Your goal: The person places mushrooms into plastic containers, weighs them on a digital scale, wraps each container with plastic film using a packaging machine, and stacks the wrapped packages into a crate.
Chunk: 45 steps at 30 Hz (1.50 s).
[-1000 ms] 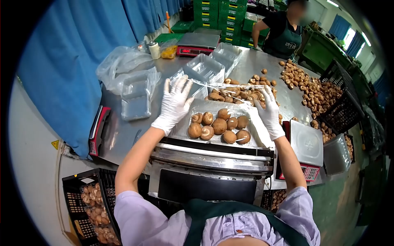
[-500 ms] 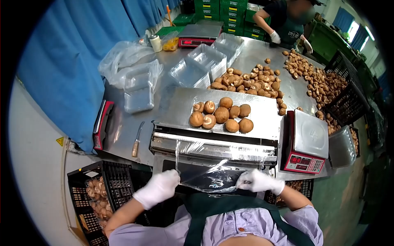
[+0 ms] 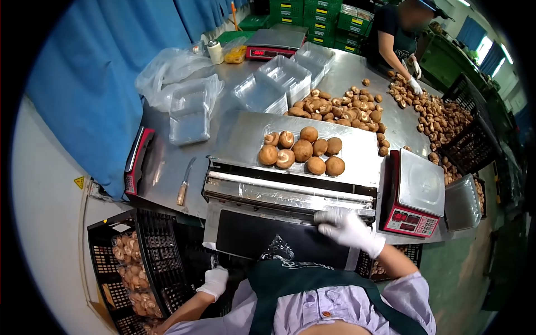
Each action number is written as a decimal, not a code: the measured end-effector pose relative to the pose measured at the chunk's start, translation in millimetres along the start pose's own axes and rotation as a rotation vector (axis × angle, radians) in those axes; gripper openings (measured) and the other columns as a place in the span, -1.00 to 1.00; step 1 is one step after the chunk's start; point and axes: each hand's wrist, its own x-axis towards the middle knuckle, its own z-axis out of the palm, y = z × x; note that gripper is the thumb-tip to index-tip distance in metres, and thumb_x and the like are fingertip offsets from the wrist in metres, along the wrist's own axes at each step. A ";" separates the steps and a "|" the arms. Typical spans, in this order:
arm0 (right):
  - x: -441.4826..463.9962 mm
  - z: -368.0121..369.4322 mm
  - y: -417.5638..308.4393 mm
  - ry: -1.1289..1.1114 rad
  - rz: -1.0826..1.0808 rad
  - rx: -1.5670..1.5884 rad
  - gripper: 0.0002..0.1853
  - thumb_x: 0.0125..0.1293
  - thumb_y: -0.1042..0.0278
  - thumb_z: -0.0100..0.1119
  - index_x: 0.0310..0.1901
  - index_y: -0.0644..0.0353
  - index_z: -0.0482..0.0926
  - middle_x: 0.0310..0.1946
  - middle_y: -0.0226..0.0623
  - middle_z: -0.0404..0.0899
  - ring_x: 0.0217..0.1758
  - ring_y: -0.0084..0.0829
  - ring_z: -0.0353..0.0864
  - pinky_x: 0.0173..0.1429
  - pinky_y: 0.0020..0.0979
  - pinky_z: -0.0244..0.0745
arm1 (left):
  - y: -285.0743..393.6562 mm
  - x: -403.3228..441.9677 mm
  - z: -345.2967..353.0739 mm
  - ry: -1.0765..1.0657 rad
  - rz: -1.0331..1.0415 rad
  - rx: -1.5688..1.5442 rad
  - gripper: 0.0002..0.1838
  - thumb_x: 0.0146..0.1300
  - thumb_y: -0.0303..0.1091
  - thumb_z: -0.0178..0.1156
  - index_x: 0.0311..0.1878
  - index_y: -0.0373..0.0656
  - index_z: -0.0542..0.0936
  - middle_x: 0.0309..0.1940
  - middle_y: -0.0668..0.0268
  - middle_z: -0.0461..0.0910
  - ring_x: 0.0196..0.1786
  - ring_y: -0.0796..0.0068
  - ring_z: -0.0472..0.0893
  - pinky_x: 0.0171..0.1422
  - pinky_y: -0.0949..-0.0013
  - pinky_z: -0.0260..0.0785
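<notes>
My right hand (image 3: 355, 233), in a white glove, reaches over the front right of the wrapping machine (image 3: 245, 192), its fingers stretched out, slightly blurred and holding nothing visible. My left hand (image 3: 215, 281), also gloved, is low beside the machine's left front corner. Its fingers look closed, with a small shiny bit above them that I cannot make out. On the machine's black plate (image 3: 240, 231) lies a crumpled clear patch (image 3: 279, 248) that looks like plastic film. A clear tray (image 3: 349, 146) of several brown mushrooms (image 3: 302, 151) sits on the machine's metal top.
Loose mushrooms (image 3: 349, 109) and stacked clear trays (image 3: 285, 78) stand behind the machine. A scale (image 3: 419, 192) is at right, a knife (image 3: 185, 181) at left. A black crate (image 3: 159, 262) holds packed mushrooms. Across the table, a person's gloved hand (image 3: 415, 86) touches mushrooms.
The film stretched between my hands is gone from them. My left hand has dropped down and left; my right has risen towards the roller. The other person has leaned to the mushroom pile.
</notes>
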 end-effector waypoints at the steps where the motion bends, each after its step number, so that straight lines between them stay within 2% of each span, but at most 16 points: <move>1: 18.2 -11.8 -6.0 0.085 -0.056 -0.076 -0.69 0.19 0.30 0.25 -0.04 0.18 0.59 -0.17 -0.11 0.63 -0.08 -0.15 0.60 0.07 -0.28 0.49 | 0.7 -3.8 -14.8 0.043 0.008 0.040 -0.89 0.04 -0.47 0.17 -0.35 -0.11 0.64 -0.34 0.13 0.61 -0.25 0.23 0.66 -0.35 0.26 0.52; 4: 87.9 -39.3 -14.5 0.256 -0.126 -0.294 -0.64 0.16 0.21 0.27 -0.03 0.17 0.59 -0.22 -0.08 0.61 -0.09 -0.12 0.55 0.06 -0.21 0.46 | -1.0 -2.3 -65.0 0.231 0.001 -0.058 -0.90 0.05 -0.35 0.16 -0.40 -0.08 0.64 -0.42 0.15 0.59 -0.35 0.20 0.63 -0.34 0.25 0.51; 6: 129.7 -50.0 -39.0 0.351 -0.083 -0.456 -0.58 0.15 0.13 0.27 -0.01 0.19 0.58 -0.16 -0.04 0.60 0.00 -0.08 0.50 0.12 -0.19 0.40 | -3.9 -0.3 -122.2 0.173 -0.046 -0.258 -0.84 0.09 -0.25 0.15 -0.44 -0.08 0.64 -0.51 0.13 0.60 -0.39 0.15 0.64 -0.28 0.17 0.51; 9: 196.8 -53.6 -12.4 0.269 -0.234 -0.729 -0.44 0.14 -0.03 0.22 0.03 0.29 0.54 0.02 -0.02 0.52 0.10 -0.09 0.46 0.23 -0.19 0.32 | -2.6 -4.3 -206.2 0.387 -0.129 -0.486 -0.77 0.13 -0.13 0.18 -0.40 -0.07 0.66 -0.52 0.16 0.61 -0.38 0.14 0.64 -0.23 0.15 0.49; 10: 213.3 -56.2 -14.0 0.106 -0.111 -0.741 -0.40 0.13 -0.07 0.22 0.07 0.26 0.52 0.05 -0.02 0.50 0.10 -0.08 0.47 0.22 -0.17 0.33 | 4.2 -0.1 -231.2 0.389 -0.209 -0.551 -0.78 0.13 -0.13 0.22 -0.38 -0.07 0.67 -0.45 0.17 0.63 -0.34 0.15 0.64 -0.22 0.17 0.49; 12: 229.1 -55.9 -19.6 -0.068 0.036 -0.730 -0.40 0.09 -0.07 0.26 0.04 0.25 0.55 0.03 0.00 0.51 0.07 -0.05 0.50 0.20 -0.16 0.36 | 16.8 23.1 -252.3 0.788 -0.149 -0.635 -0.75 0.13 -0.11 0.24 -0.32 -0.09 0.67 -0.38 0.23 0.64 -0.28 0.20 0.63 -0.16 0.24 0.48; 14: 238.7 -57.1 -7.2 -0.062 -0.060 -0.645 -0.41 0.07 -0.08 0.28 0.01 0.24 0.57 0.03 0.02 0.50 0.06 -0.04 0.51 0.19 -0.17 0.37 | 22.5 58.7 -262.3 1.036 -0.003 -0.668 -0.73 0.12 -0.14 0.27 -0.22 -0.11 0.65 -0.21 0.25 0.61 -0.12 0.22 0.58 -0.02 0.28 0.44; 18: 224.4 -51.4 -14.1 -0.007 -0.059 -0.630 -0.44 0.02 -0.09 0.32 -0.08 0.25 0.62 0.03 0.04 0.50 0.07 -0.04 0.50 0.18 -0.20 0.38 | 43.8 124.4 -295.2 0.928 -0.083 -0.623 -0.45 0.11 0.06 0.24 0.04 -0.15 0.57 0.22 0.15 0.39 0.27 0.14 0.34 0.34 0.07 0.16; 22: 218.9 -48.2 -14.0 0.034 0.010 -0.831 -0.39 -0.04 -0.12 0.35 -0.12 0.30 0.62 0.03 0.01 0.50 0.07 -0.06 0.49 0.18 -0.20 0.38 | 58.6 159.2 -300.9 0.838 -0.028 -0.523 -0.32 0.04 0.19 0.26 0.10 -0.16 0.55 0.27 0.02 0.32 0.34 0.10 0.25 0.39 0.05 0.06; 26: 211.4 -49.2 -15.4 0.053 -0.004 -0.589 -0.45 -0.05 0.01 0.37 -0.12 0.30 0.59 -0.11 0.00 0.57 0.00 -0.09 0.53 0.14 -0.23 0.40 | 63.7 167.3 -298.1 0.895 0.009 -0.481 -0.32 0.01 0.15 0.30 0.09 -0.14 0.56 0.28 0.06 0.31 0.36 0.14 0.23 0.40 0.05 0.00; 29: 206.6 -49.7 -16.2 0.071 -0.024 -0.515 -0.47 -0.05 0.15 0.39 -0.03 0.20 0.53 -0.19 -0.02 0.59 -0.11 -0.15 0.59 -0.03 -0.27 0.47 | 63.6 169.5 -292.5 0.980 0.051 -0.482 -0.40 -0.04 0.03 0.37 0.02 -0.15 0.57 0.27 0.10 0.32 0.34 0.16 0.25 0.39 0.06 0.02; 31: 207.3 -49.1 -10.2 0.077 -0.069 -0.458 -0.45 -0.04 0.29 0.39 0.05 0.12 0.45 -0.22 -0.07 0.59 -0.22 -0.24 0.63 -0.16 -0.32 0.51 | 61.3 170.0 -294.6 1.088 0.124 -0.584 -0.47 -0.12 -0.13 0.44 -0.08 -0.16 0.58 0.12 0.16 0.46 0.19 0.21 0.42 0.30 0.15 0.17; 37: 205.4 -45.9 -2.5 0.114 -0.098 -0.281 -0.48 -0.04 0.43 0.38 0.02 0.16 0.43 -0.20 -0.20 0.57 -0.27 -0.33 0.60 -0.14 -0.35 0.50 | 59.4 169.2 -299.1 1.132 0.210 -0.654 -0.50 -0.19 -0.26 0.46 -0.10 -0.14 0.58 -0.24 0.28 0.60 -0.14 0.26 0.58 0.05 0.25 0.35; 40: 205.6 -44.8 4.9 0.183 -0.224 -0.225 -0.48 -0.05 0.43 0.41 0.00 0.18 0.44 -0.17 -0.23 0.56 -0.27 -0.36 0.59 -0.15 -0.38 0.50 | 57.8 171.9 -299.8 1.128 0.238 -0.668 -0.49 -0.18 -0.26 0.45 -0.07 -0.12 0.58 -0.23 0.27 0.60 -0.13 0.27 0.57 0.05 0.24 0.34; 44: 202.3 -46.7 -2.5 0.162 -0.158 -0.171 -0.49 -0.05 0.42 0.44 -0.02 0.19 0.45 -0.15 -0.27 0.55 -0.27 -0.43 0.58 -0.18 -0.43 0.50 | 56.7 171.5 -302.3 1.130 0.235 -0.615 -0.49 -0.17 -0.26 0.45 -0.06 -0.13 0.59 -0.23 0.27 0.61 -0.14 0.27 0.58 0.04 0.25 0.34; 45: 200.8 -45.9 -4.2 0.183 -0.160 -0.134 -0.52 -0.06 0.40 0.44 -0.07 0.20 0.46 -0.25 -0.20 0.58 -0.29 -0.36 0.61 -0.19 -0.40 0.51 | 56.6 171.4 -302.8 1.127 0.244 -0.611 -0.49 -0.16 -0.27 0.44 -0.05 -0.13 0.60 -0.23 0.26 0.61 -0.14 0.27 0.58 0.05 0.25 0.34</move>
